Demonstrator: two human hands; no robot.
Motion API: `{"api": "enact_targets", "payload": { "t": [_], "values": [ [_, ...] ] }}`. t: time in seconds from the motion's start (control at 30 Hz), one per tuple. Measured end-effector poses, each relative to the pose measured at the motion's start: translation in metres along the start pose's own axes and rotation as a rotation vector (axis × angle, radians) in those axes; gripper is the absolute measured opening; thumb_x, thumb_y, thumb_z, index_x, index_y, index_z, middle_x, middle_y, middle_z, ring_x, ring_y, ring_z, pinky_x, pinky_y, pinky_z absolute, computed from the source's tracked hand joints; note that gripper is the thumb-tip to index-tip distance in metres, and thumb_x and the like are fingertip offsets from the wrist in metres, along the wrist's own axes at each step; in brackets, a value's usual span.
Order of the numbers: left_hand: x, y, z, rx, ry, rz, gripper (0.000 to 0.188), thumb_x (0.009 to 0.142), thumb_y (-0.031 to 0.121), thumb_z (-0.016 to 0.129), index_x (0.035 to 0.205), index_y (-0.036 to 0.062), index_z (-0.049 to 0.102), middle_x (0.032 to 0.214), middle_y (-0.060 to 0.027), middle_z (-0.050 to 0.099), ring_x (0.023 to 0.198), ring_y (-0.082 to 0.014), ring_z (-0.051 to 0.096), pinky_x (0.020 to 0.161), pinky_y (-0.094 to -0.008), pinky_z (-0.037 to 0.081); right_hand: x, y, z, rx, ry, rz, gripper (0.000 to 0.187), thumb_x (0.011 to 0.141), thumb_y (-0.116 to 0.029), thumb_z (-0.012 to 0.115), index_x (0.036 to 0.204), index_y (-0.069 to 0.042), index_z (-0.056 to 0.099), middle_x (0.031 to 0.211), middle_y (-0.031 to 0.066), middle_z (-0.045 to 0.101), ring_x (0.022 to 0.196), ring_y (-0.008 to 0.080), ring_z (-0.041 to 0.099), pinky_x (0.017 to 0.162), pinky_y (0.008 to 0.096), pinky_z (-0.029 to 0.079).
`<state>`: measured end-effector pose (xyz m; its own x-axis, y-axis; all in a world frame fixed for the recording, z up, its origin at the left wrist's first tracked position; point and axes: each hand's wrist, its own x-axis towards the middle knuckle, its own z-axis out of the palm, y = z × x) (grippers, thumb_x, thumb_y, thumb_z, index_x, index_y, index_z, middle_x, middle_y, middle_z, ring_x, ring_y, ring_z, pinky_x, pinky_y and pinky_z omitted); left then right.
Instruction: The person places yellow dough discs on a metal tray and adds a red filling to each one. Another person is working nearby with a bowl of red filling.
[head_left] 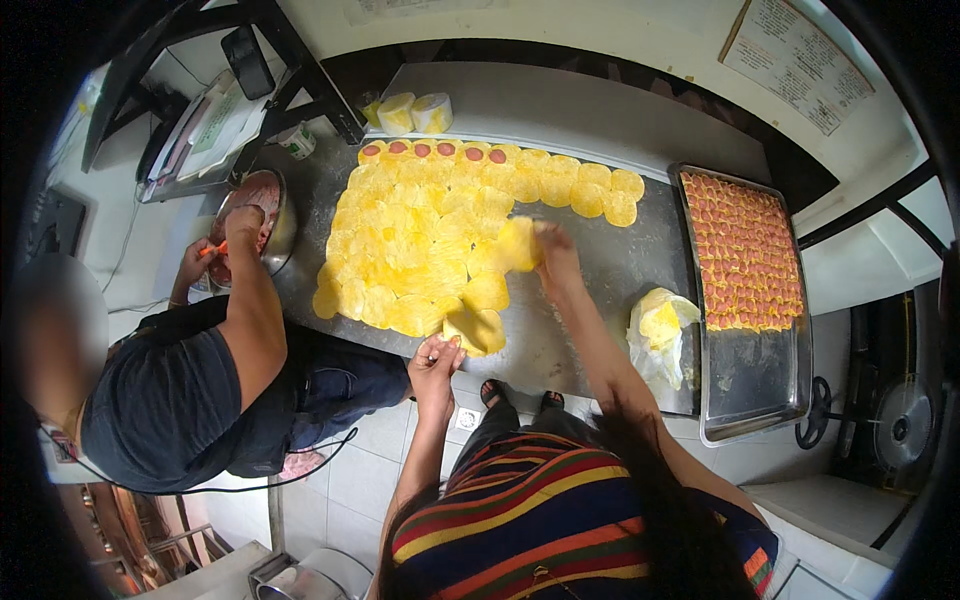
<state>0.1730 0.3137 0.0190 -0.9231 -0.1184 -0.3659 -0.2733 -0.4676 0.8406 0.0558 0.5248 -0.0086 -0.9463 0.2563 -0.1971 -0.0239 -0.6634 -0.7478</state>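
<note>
Round yellow dough wrappers [400, 235] lie edge to edge over the metal worktable [560, 340], some overlapping. My left hand [437, 362] is at the near edge of the sheet, its fingers closed on dough wrappers [474, 328], maybe a small stack. My right hand [558, 258] pinches a single yellow dough wrapper [518, 244] above the right side of the sheet; motion blurs it slightly. Along the far row, several wrappers carry a pink dab of meat filling [445, 149]. Another stack of wrappers in an opened plastic bag [660, 325] sits right of my right forearm.
At the left, a co-worker's hands [240, 222] work with an orange-handled tool over a metal bowl [288, 225] of pink filling. A large metal tray [750, 400] of filled dumplings [745, 250] stands at the right. Wrapped stacks of wrappers [415, 114] stand at the back.
</note>
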Motion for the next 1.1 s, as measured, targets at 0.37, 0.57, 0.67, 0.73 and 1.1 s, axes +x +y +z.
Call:
{"api": "enact_targets", "payload": {
  "t": [0.37,0.57,0.67,0.73,1.1],
  "values": [
    [-0.003,-0.003,-0.026,-0.036,-0.009,-0.007,0.009,0.081,0.002,0.057,0.088,0.0061,0.055,0.078,-0.0005,0.057,0.067,-0.0084,0.057,0.05,-0.0199,0.04,0.069,0.033,-0.05,-1.567,0.075,-0.757,0.027,0.067,-0.003,0.062,0.093,-0.003,0.058,0.105,0.0157,0.053,0.097,0.0324,0.05,0.086,0.0406,0.039],
    [0.003,-0.002,-0.015,-0.044,-0.084,-0.026,0.016,0.082,-0.003,0.054,0.097,0.0003,0.055,0.09,-0.0063,0.059,0.08,-0.0133,0.058,0.072,-0.028,0.052,0.057,0.026,-0.047,-1.537,0.035,-0.77,0.026,0.067,-0.004,0.063,0.093,-0.004,0.06,0.105,0.0147,0.054,0.1,0.0305,0.049,0.087,0.0395,0.039],
    [0.003,-0.002,-0.003,-0.044,-0.124,-0.01,0.015,0.082,-0.003,0.054,0.096,0.0001,0.055,0.09,-0.0064,0.059,0.08,-0.0136,0.058,0.073,-0.0287,0.051,0.056,0.026,-0.055,-1.538,-0.015,-0.756,0.025,0.067,-0.005,0.063,0.092,-0.003,0.06,0.105,0.0139,0.055,0.099,0.0305,0.049,0.087,0.0389,0.039],
    [0.003,-0.003,0.002,-0.061,-0.145,-0.008,0.014,0.082,-0.003,0.054,0.096,0.0001,0.054,0.089,-0.0063,0.059,0.08,-0.0135,0.058,0.073,-0.0289,0.051,0.055,0.023,-0.057,-1.545,-0.031,-0.744,0.024,0.068,-0.006,0.063,0.091,-0.002,0.06,0.105,0.014,0.055,0.099,0.0304,0.05,0.086,0.0385,0.04],
    [0.01,-0.009,0.024,-0.017,-0.093,0.055,0.019,0.081,-0.004,0.055,0.098,0.0004,0.051,0.087,-0.0054,0.058,0.077,-0.0105,0.056,0.069,-0.0222,0.049,-0.089,-0.006,0.022,-0.906,-0.592,-0.242,0.025,0.069,-0.007,0.069,0.092,-0.002,0.062,0.087,0.0061,0.064,0.078,0.0119,0.06,0.071,0.0257,0.048]
  ]
}}
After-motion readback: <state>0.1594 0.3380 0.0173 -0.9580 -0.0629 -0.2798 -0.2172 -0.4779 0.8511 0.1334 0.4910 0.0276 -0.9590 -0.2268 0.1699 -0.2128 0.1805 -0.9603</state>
